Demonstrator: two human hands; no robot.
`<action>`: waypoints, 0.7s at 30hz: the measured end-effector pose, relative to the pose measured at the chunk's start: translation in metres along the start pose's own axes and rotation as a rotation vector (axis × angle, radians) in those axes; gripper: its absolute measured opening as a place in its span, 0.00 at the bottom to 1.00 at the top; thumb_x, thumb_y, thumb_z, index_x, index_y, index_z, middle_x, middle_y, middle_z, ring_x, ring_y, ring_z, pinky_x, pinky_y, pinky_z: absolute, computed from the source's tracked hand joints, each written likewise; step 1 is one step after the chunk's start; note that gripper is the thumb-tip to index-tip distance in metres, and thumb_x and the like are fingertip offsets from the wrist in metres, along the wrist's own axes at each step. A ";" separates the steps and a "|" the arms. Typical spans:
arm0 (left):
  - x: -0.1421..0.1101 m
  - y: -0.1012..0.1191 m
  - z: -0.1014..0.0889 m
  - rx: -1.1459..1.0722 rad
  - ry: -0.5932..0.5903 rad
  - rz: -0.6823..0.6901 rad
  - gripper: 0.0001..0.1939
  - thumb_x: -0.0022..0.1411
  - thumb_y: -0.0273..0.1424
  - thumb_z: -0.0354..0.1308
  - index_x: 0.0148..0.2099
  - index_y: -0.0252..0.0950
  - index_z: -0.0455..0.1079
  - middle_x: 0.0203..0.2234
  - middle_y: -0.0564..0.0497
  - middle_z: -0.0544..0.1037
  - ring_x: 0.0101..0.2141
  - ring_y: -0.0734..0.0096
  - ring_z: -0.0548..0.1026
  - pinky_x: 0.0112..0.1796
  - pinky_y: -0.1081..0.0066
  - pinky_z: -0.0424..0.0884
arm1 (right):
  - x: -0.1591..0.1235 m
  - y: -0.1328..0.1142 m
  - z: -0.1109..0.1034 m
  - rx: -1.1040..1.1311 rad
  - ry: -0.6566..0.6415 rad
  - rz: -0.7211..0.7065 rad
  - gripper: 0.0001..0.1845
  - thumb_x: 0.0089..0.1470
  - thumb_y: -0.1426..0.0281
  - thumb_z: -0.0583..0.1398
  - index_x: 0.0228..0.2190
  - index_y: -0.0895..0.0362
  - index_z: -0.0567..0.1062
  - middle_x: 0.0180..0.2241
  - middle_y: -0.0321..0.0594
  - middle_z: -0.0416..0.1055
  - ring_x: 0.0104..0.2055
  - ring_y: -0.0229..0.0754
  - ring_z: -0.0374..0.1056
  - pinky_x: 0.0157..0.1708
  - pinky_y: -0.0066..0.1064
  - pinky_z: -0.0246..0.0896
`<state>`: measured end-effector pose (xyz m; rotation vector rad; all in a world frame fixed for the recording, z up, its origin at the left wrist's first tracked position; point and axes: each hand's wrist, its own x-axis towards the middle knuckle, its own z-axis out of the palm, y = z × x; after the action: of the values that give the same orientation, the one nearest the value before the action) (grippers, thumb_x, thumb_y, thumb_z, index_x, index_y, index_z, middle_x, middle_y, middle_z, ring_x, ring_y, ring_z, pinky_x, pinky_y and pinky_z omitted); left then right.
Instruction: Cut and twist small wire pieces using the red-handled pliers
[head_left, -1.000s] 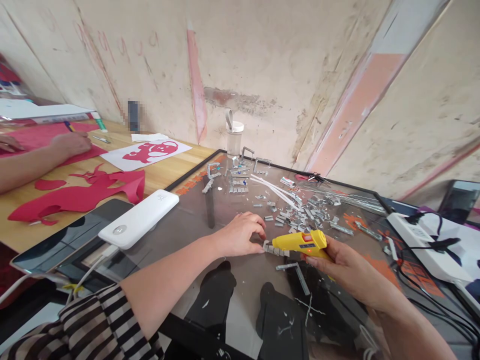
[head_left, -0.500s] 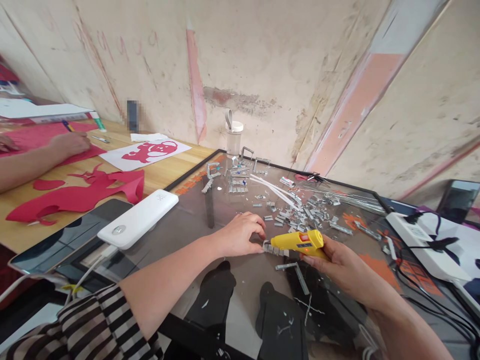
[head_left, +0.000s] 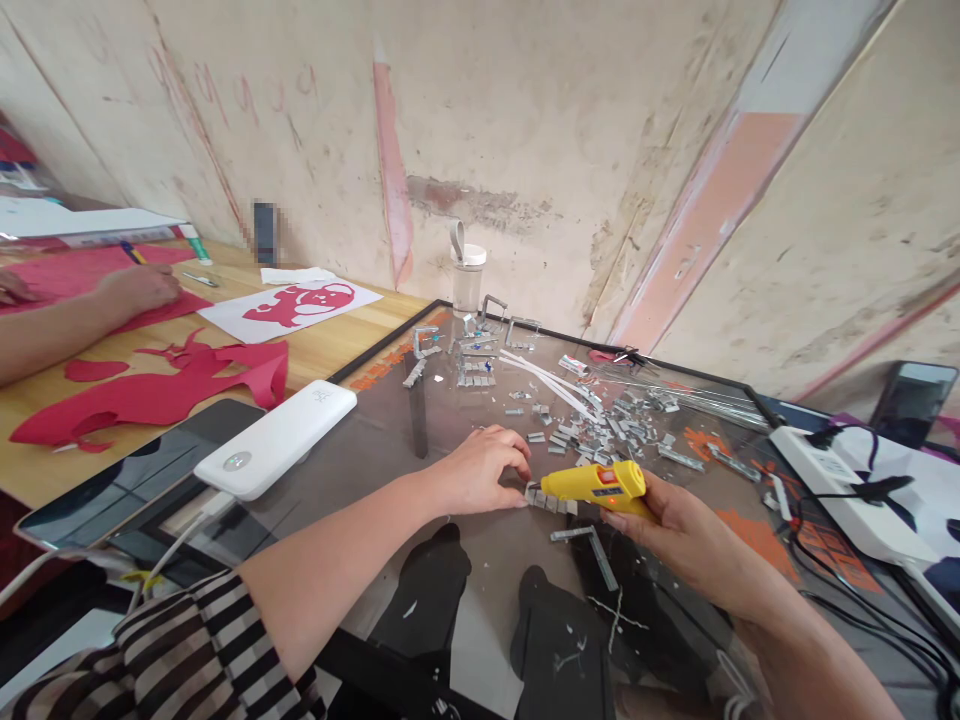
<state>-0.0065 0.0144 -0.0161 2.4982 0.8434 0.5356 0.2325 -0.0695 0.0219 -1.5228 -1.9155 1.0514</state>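
Observation:
My right hand (head_left: 675, 530) grips a yellow glue gun (head_left: 592, 484) whose nozzle points left at a short row of small silver strip pieces (head_left: 551, 500) lying on the dark glass board (head_left: 390, 420). My left hand (head_left: 480, 468) rests on the board with its fingertips pinched on the left end of that row. Just behind the gun lies a heap of many more silver pieces (head_left: 600, 430), together with white glue sticks (head_left: 544, 378).
A white power bank (head_left: 277, 438) sits on a tablet (head_left: 127, 480) at the left. Another person's hand (head_left: 139, 288) works on red paper cut-outs (head_left: 157, 385) on the wooden table. A clear jar (head_left: 469, 275) stands by the wall. A power strip (head_left: 840, 480) with black cables lies at the right.
The glue gun and my right hand have shifted slightly left and down toward the row of pieces. My left hand has stayed in place.

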 end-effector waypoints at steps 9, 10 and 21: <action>0.000 0.002 -0.002 0.003 -0.004 -0.005 0.09 0.47 0.34 0.62 0.34 0.41 0.72 0.42 0.52 0.70 0.46 0.63 0.65 0.48 0.62 0.57 | -0.003 -0.004 -0.001 0.009 -0.036 0.013 0.17 0.51 0.62 0.56 0.43 0.55 0.68 0.41 0.40 0.72 0.42 0.47 0.67 0.44 0.35 0.62; 0.000 0.002 -0.002 0.005 -0.004 -0.004 0.09 0.47 0.34 0.62 0.34 0.41 0.72 0.43 0.52 0.70 0.46 0.63 0.65 0.48 0.62 0.57 | -0.003 -0.004 -0.001 0.013 -0.039 0.014 0.17 0.51 0.63 0.56 0.43 0.55 0.68 0.41 0.40 0.72 0.43 0.47 0.66 0.44 0.35 0.62; -0.001 -0.001 0.000 0.011 0.000 -0.001 0.09 0.47 0.34 0.62 0.35 0.41 0.72 0.43 0.52 0.70 0.46 0.63 0.65 0.47 0.62 0.57 | 0.001 0.003 0.000 0.012 0.034 0.011 0.20 0.49 0.60 0.58 0.41 0.58 0.70 0.43 0.43 0.72 0.44 0.48 0.67 0.44 0.36 0.62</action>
<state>-0.0071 0.0143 -0.0169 2.5075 0.8493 0.5326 0.2337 -0.0681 0.0190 -1.5364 -1.8763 1.0331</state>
